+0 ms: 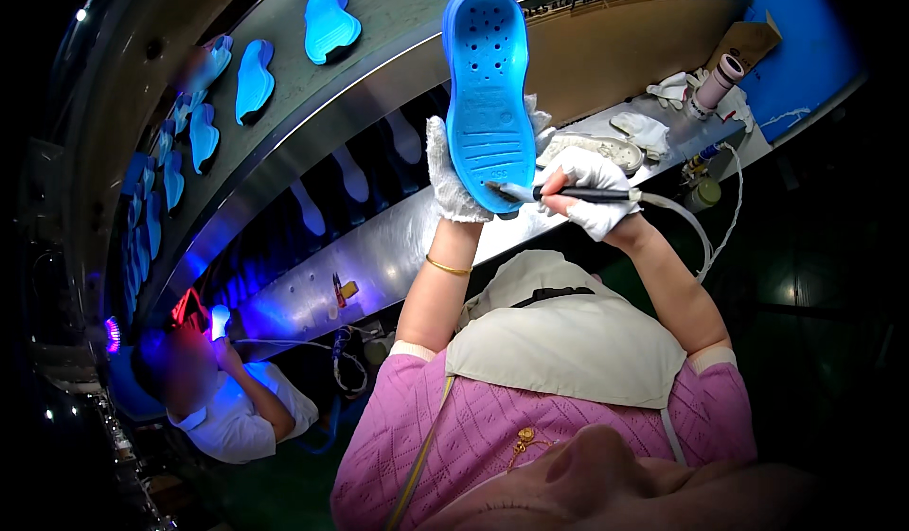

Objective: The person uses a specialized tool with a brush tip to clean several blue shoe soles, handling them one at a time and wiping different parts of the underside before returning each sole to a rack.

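Observation:
A bright blue shoe sole (488, 119), with small holes at its far end and ridges nearer me, is held up in front of me. My left hand (449, 176), in a white glove, grips its near end from the left side and below, the fingers partly hidden behind it. In my right hand (595, 200), also gloved but with bare fingertips, is a brush (597, 193) with a black handle and a pale tube (677, 211) at its back end. The brush's bristles touch or hover just over the sole's near end; I cannot tell which.
Beyond, a curved dark belt (379, 20) carries several blue soles (254, 79). Below it runs a metal ledge (398, 233) bearing white gloves (644, 133), a pale shoe sole (597, 150) and a pink bottle (717, 86). Another person (237, 403) sits at the left.

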### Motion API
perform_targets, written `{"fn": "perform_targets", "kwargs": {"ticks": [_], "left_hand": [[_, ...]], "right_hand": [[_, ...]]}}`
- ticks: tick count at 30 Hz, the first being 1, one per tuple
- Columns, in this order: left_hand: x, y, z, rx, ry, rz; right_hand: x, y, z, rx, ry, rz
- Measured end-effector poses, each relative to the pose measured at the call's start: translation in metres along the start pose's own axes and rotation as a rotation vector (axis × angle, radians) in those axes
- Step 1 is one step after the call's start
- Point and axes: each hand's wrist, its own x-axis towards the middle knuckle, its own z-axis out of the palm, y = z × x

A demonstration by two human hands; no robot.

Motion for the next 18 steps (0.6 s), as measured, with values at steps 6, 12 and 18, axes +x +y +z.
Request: {"fn": "perform_targets", "kwargs": {"ticks": [6, 12, 18], "left_hand": [[0.006, 0.013, -0.004, -0.107, -0.097, -0.025], [0.008, 0.024, -0.004, -0.048, -0.058, -0.15], [0.021, 0.03, -0.005, 0.183, 0.22, -0.175]], "right_hand": [[-0.016, 0.012, 0.001, -0.032, -0.159, 0.141], [-0.001, -0.011, 0.002, -0.075, -0.023, -0.137], [0.019, -0.002, 0.001, -0.561, -0.118, -0.413]]}}
